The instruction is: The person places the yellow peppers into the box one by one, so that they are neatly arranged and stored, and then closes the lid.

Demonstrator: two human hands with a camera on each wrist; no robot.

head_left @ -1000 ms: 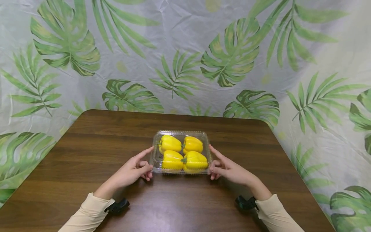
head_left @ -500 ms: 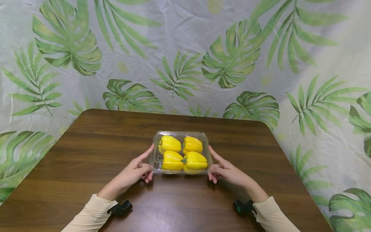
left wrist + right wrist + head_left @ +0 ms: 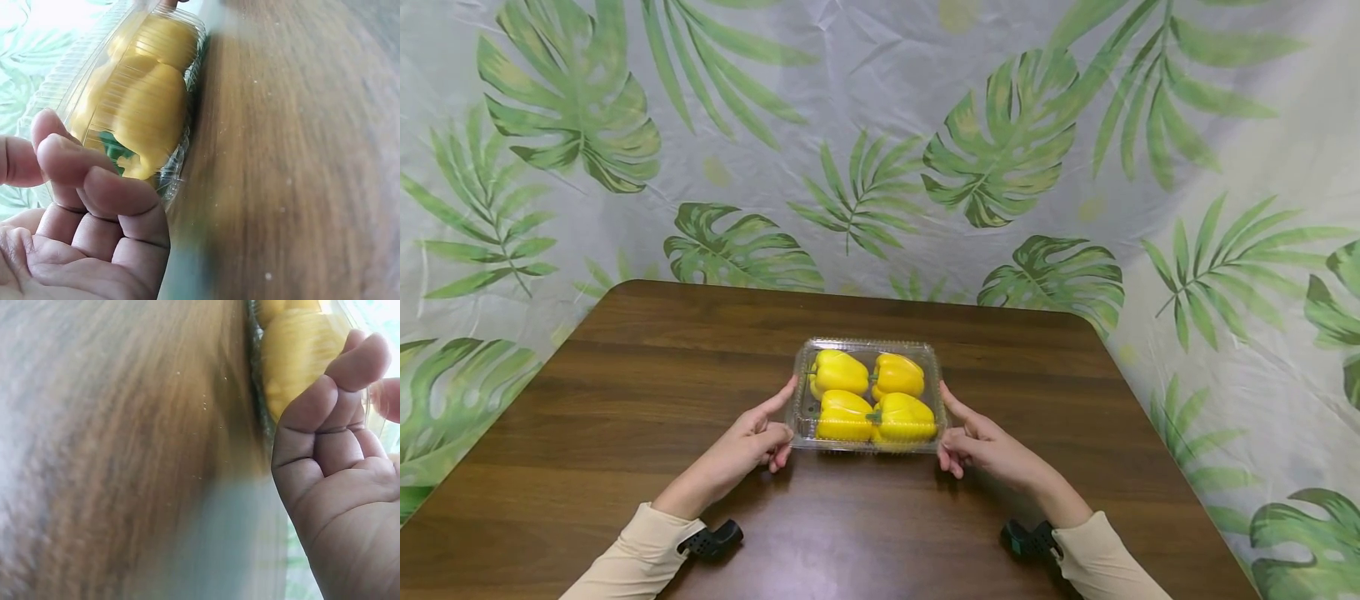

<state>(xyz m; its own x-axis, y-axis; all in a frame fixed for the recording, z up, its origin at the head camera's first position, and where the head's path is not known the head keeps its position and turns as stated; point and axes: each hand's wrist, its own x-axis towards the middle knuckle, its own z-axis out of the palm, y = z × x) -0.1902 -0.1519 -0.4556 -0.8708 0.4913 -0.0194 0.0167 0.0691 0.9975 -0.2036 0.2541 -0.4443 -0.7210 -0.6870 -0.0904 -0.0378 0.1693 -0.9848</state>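
Note:
A clear plastic clamshell box (image 3: 806,421) with its lid down stands on the table, holding several yellow bell peppers (image 3: 844,415). At its left side, my left hand (image 3: 733,450) lays a straight index finger along the wall. Its thumb and curled fingers pinch the near left corner. My right hand (image 3: 1000,450) mirrors this on the right side, index finger extended, thumb and curled fingers at the near right corner. In the left wrist view, a pepper (image 3: 153,103) with a green stem shows through the wall. The right wrist view shows another pepper (image 3: 290,369) partly behind the fingers.
The dark brown wooden table (image 3: 700,358) has rounded far corners. Behind it hangs a pale curtain (image 3: 880,100) printed with green leaves. Black straps (image 3: 711,540) with camera mounts sit on both wrists by the cream sleeves (image 3: 640,550).
Both forearms have drawn slightly inward. The box has stayed almost where it was, and the hands keep the same hold on its sides.

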